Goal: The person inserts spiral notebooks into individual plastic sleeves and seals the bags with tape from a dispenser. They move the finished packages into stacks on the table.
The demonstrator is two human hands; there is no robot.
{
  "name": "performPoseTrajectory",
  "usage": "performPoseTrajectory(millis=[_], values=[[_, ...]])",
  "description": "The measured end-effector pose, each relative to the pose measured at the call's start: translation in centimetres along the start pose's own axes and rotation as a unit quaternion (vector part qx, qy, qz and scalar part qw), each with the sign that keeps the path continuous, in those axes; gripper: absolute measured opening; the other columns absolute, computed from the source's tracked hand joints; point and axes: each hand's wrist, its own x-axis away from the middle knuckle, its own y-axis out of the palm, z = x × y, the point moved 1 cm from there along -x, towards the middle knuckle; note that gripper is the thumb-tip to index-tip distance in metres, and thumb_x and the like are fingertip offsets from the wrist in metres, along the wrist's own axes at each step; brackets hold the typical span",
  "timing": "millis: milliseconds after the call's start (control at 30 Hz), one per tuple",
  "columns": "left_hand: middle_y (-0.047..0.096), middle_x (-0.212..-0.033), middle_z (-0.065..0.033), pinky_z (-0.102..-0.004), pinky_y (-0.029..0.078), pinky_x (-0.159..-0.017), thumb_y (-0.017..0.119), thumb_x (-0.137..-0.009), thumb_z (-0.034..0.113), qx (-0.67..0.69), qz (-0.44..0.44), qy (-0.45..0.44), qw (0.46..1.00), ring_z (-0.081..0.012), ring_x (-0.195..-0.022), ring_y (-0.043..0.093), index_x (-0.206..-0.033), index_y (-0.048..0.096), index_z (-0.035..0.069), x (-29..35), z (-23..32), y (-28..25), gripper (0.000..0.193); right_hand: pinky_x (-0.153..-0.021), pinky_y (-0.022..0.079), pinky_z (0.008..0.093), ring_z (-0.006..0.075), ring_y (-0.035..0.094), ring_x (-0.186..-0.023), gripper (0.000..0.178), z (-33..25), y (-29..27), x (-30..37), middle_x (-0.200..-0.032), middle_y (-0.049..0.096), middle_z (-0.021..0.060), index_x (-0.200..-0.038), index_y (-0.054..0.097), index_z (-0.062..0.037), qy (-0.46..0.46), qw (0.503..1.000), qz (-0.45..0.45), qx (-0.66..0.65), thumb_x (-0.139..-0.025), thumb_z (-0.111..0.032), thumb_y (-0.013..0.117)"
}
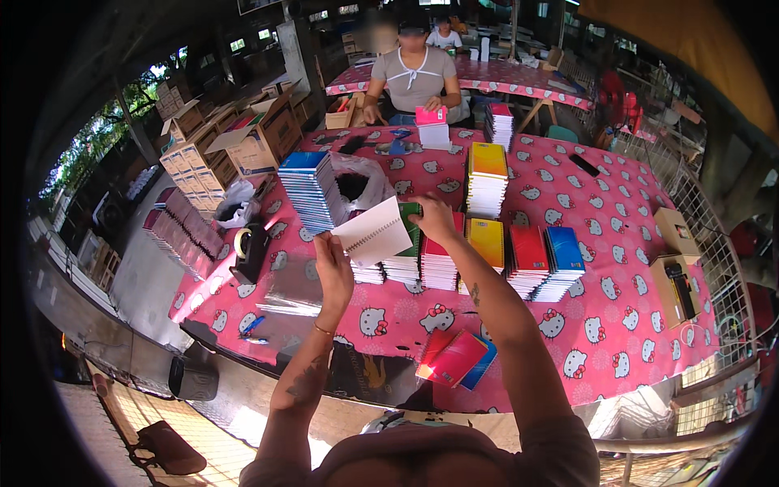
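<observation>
My left hand (334, 264) pinches the left edge of a spiral notebook (375, 231) with white pages, laid open and tilted above the table. My right hand (434, 217) reaches to a green notebook (408, 231) on top of a stack, its fingers bent over the cover's upper corner. Right of that stand stacks of pink-red notebooks (439, 264), yellow notebooks (485, 243), red notebooks (529, 250) and blue notebooks (565, 250). The open notebook partly hides the stacks behind it. Several loose red and blue notebooks (456, 357) lie fanned near the front edge.
A tall blue stack (311, 191) and a tall yellow stack (488, 174) stand farther back. A tape dispenser (250, 253), clear plastic sleeves (292, 288) and a blue cutter (253, 326) lie left. Across the pink table (604, 325), a person handles a pink notebook (431, 116).
</observation>
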Motion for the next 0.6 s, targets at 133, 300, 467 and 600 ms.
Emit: performPoseTrajectory(millis=[133,300,467,600], values=[[0.056,-0.098,-0.0082,-0.027,0.062,-0.063,0.041,-0.108,0.018,0.14,-0.013,-0.073,0.987,-0.0118,-0.082,0.062,-0.113,0.043,0.001,0.7,1.8,1.9,0.018,-0.078,0.053,0.0416,0.0341,0.065,-0.092,0.033,-0.7,-2.8,1.1,-0.103,0.062,0.0144,-0.108,0.068,-0.0078,-0.004,0.987,0.125,-0.097,-0.077,0.0,0.072],[0.057,-0.1,-0.0083,-0.0317,0.064,-0.067,0.042,-0.108,0.02,0.183,-0.053,0.003,0.982,-0.014,-0.089,0.066,-0.113,0.043,0.003,1.8,9.4,0.5,0.018,-0.074,0.053,0.0286,0.0146,0.065,-0.085,0.025,-0.5,-7.9,8.6,-0.104,0.061,0.0058,-0.11,0.069,-0.0041,0.074,0.955,0.154,-0.244,-0.086,0.003,0.068],[0.057,-0.106,-0.0087,-0.0382,0.065,-0.067,0.041,-0.108,0.02,0.341,-0.101,-0.15,0.922,-0.0172,-0.095,0.066,-0.115,0.042,0.005,6.2,12.2,1.3,0.017,-0.075,0.054,0.0308,0.0211,0.067,-0.09,0.028,1.9,-9.0,27.2,-0.108,0.064,0.0118,-0.11,0.071,-0.0061,0.25,0.939,0.089,-0.22,-0.083,-0.001,0.071],[0.059,-0.111,-0.0073,-0.0392,0.063,-0.072,0.044,-0.106,0.018,0.247,-0.124,-0.224,0.935,-0.0181,-0.098,0.065,-0.116,0.044,0.004,16.8,4.3,0.9,0.018,-0.089,0.052,0.0424,0.0338,0.062,-0.11,0.023,0.3,-7.4,33.4,-0.115,0.063,0.0135,-0.105,0.068,-0.0048,0.219,0.974,0.057,-0.019,-0.082,-0.003,0.07]])
